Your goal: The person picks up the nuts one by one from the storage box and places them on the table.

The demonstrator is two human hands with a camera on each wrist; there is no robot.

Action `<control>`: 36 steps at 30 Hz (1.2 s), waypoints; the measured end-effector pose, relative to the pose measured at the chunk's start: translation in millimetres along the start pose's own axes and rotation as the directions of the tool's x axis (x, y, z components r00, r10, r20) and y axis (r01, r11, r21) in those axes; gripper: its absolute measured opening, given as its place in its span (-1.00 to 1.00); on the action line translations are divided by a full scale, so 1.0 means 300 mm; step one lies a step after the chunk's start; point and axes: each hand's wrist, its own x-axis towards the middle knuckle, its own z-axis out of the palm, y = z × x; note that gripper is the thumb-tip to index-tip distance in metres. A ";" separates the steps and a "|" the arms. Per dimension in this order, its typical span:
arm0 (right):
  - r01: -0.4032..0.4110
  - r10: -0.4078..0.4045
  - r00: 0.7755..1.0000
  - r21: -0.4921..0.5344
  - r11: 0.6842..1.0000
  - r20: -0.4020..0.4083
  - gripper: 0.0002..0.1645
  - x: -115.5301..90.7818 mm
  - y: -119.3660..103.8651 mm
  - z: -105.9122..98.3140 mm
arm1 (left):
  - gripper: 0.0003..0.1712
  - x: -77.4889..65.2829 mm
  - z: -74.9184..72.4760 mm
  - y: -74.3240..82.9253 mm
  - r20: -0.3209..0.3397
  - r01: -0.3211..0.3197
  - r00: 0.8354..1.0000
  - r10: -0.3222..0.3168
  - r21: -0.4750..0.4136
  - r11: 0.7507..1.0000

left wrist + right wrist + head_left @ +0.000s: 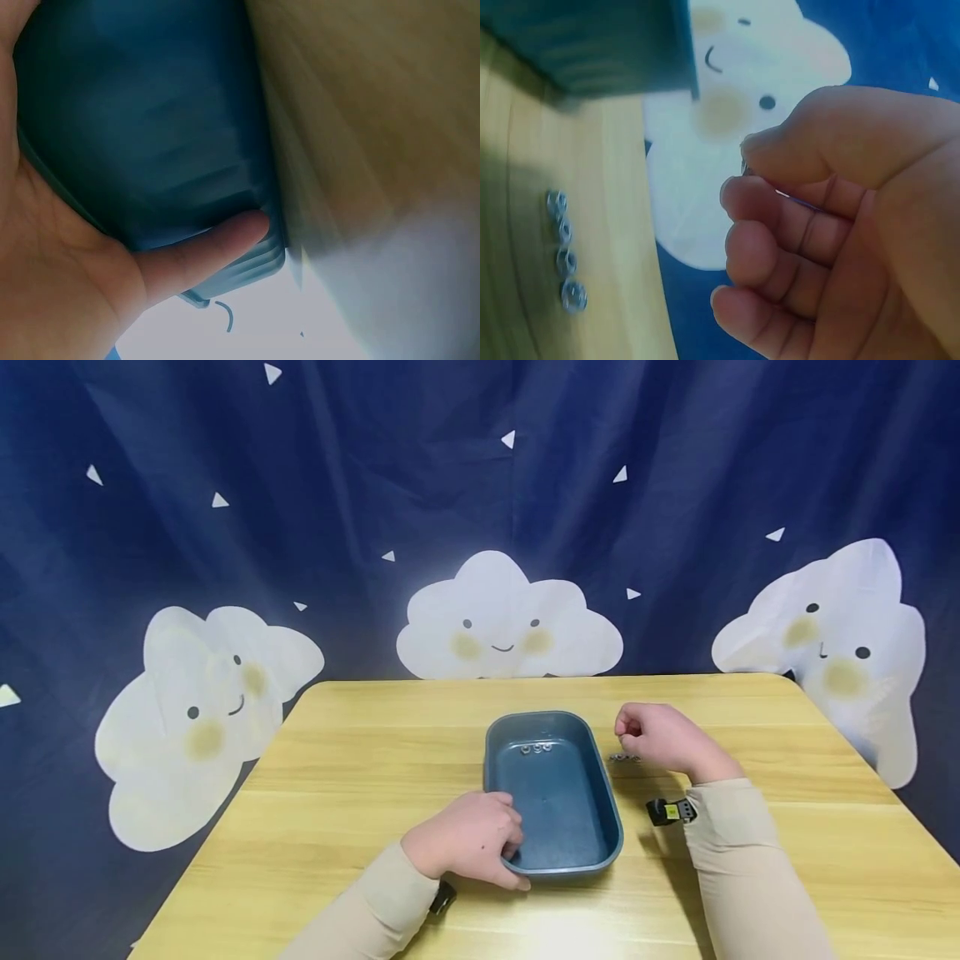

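A dark blue rectangular tray rests on the table, with three small metal nuts lined up inside near its far end. My left hand grips the tray's near left corner, fingers over the rim and thumb along the outer wall. To the right of the tray, my right hand is raised above the table. Between its thumb and index finger it pinches a small metal nut, mostly hidden by the fingertips. Below that hand, several metal nuts lie in a row on the wood.
The light wooden table ends at a dark blue curtain printed with white clouds and triangles. A black strap device sits on the right wrist, and another on the left.
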 end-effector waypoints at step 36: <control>-0.104 0.110 0.993 -0.119 0.987 0.046 -0.91 0.076 0.079 0.172 | -0.40 -0.001 -0.006 0.003 0.011 0.006 1.000 -0.006 0.009 1.000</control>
